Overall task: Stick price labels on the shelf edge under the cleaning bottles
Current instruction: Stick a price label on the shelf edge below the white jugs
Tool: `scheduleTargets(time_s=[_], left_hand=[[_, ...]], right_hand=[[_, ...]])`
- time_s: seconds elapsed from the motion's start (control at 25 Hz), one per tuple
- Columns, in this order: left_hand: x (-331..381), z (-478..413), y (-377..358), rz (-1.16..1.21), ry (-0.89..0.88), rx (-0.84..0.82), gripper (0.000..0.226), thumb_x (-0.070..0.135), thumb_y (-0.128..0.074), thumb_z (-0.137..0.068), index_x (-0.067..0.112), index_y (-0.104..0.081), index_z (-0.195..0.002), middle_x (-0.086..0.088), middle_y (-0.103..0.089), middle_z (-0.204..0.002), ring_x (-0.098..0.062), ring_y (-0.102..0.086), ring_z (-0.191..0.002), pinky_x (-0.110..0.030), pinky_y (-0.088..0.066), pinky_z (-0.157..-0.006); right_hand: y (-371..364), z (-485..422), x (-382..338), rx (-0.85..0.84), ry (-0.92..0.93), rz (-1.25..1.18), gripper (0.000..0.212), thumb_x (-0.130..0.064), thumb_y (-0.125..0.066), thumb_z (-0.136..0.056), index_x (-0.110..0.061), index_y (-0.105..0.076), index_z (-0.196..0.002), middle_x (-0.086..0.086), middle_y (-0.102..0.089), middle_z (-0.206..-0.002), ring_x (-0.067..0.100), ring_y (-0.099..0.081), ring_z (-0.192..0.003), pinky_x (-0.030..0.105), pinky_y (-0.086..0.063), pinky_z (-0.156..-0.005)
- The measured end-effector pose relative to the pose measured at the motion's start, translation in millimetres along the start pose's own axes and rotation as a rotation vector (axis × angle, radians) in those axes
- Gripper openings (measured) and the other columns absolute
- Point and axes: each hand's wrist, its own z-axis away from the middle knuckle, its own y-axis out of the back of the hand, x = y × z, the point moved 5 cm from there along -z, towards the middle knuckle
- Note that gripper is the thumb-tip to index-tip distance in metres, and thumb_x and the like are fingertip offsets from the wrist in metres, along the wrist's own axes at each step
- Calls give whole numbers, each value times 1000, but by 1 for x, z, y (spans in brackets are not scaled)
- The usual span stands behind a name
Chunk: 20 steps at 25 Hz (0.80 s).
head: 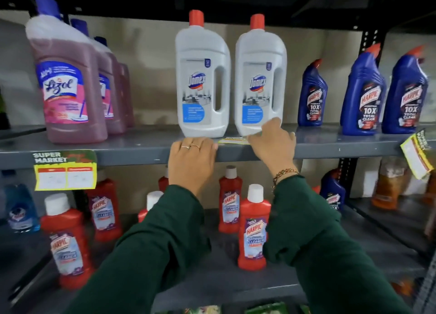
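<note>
Two arms in dark green sleeves reach up to a grey metal shelf edge [141, 157] in a supermarket aisle, where a price label [232, 140] lies flat on the shelf lip between the hands, directly below two white Domex bottles [203, 78]. The left hand [192, 161] rests over the edge, fingers curled down across its front, holding nothing visible; the right hand [272, 144] has its fingers spread loosely, its fingertips on or beside the label's right end, though whether they pinch it cannot be told. The label looks like thin, light paper, likely floppy and easily creased, best taken by its free corners and smoothed flat along the edge. One label [65, 170] already hangs under the Lizol bottles [68, 89]; another [417, 155] dangles askew below the blue Harpic bottles [365, 94]
</note>
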Motion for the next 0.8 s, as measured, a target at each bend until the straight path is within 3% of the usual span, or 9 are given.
scheduleTargets(time_s=[0.12, 0.2, 0.32, 0.4, 0.44, 0.52, 0.6, 0.64, 0.8], left_hand=[[0, 2, -2, 0, 52, -27, 29, 23, -39, -93, 8, -61, -83, -13, -68, -80, -31, -57, -72, -37, -30, -69], [2, 2, -2, 74, 152, -79, 35, 30, -37, -93, 6, -59, -106, -17, -68, -97, -35, -59, -85, -39, -31, -78], [1, -3, 1, 332, 272, -172, 53, 42, -35, -94, 14, -31, -139, -15, -47, -137, -32, -45, -119, -48, -28, -98], [10, -9, 8, 510, 240, -175, 45, 40, -40, -95, 20, -40, -135, -10, -43, -141, -25, -36, -128, -44, -26, -105], [17, -10, 12, 553, 214, -178, 37, 34, -45, -95, 18, -50, -127, -10, -48, -136, -24, -38, -125, -35, -26, -104], [29, -9, 13, 553, 170, -196, 21, 19, -53, -92, 10, -64, -107, -11, -61, -120, -25, -48, -115, -19, -28, -96], [32, -7, 10, 521, 169, -232, 11, 9, -58, -89, 5, -67, -92, -10, -66, -112, -24, -53, -107, -22, -34, -92], [31, -5, 10, 518, 177, -248, 9, 7, -58, -89, 4, -67, -88, -8, -67, -111, -22, -54, -104, -23, -35, -91], [24, -6, 12, 518, 202, -274, 8, 10, -60, -88, 7, -68, -85, 6, -64, -107, -9, -53, -96, -4, -30, -82]], right_hand=[[10, 8, 7, 129, 52, -352, 21, -2, -55, -79, -7, -46, -97, 7, -58, -84, 34, -56, -91, 39, -42, -80], [15, 9, 18, 96, 28, -574, 23, -1, -57, -81, -11, -46, -100, 0, -54, -88, 23, -58, -84, 32, -46, -66], [21, 10, 26, -94, 163, -679, 32, -1, -56, -86, -18, -52, -113, 0, -56, -103, 14, -61, -86, 27, -54, -73], [23, 16, 27, -188, 299, -628, 29, 0, -54, -87, -15, -60, -111, -1, -56, -106, 14, -58, -97, 30, -51, -88], [22, 20, 28, -214, 336, -620, 27, 0, -54, -87, -13, -62, -108, -1, -57, -104, 14, -57, -98, 30, -49, -91], [21, 29, 30, -227, 382, -612, 22, -2, -57, -86, -13, -65, -104, 0, -62, -101, 11, -57, -94, 26, -48, -89], [22, 34, 32, -179, 445, -548, 16, -9, -61, -84, -13, -68, -98, 4, -68, -96, 7, -56, -87, 27, -49, -87], [21, 36, 33, -143, 488, -495, 13, -12, -64, -83, -12, -69, -94, 6, -69, -94, 7, -56, -85, 29, -49, -86], [13, 39, 28, -81, 566, -386, 11, -20, -68, -79, -10, -71, -84, 9, -62, -100, 18, -55, -92, 36, -50, -83]])
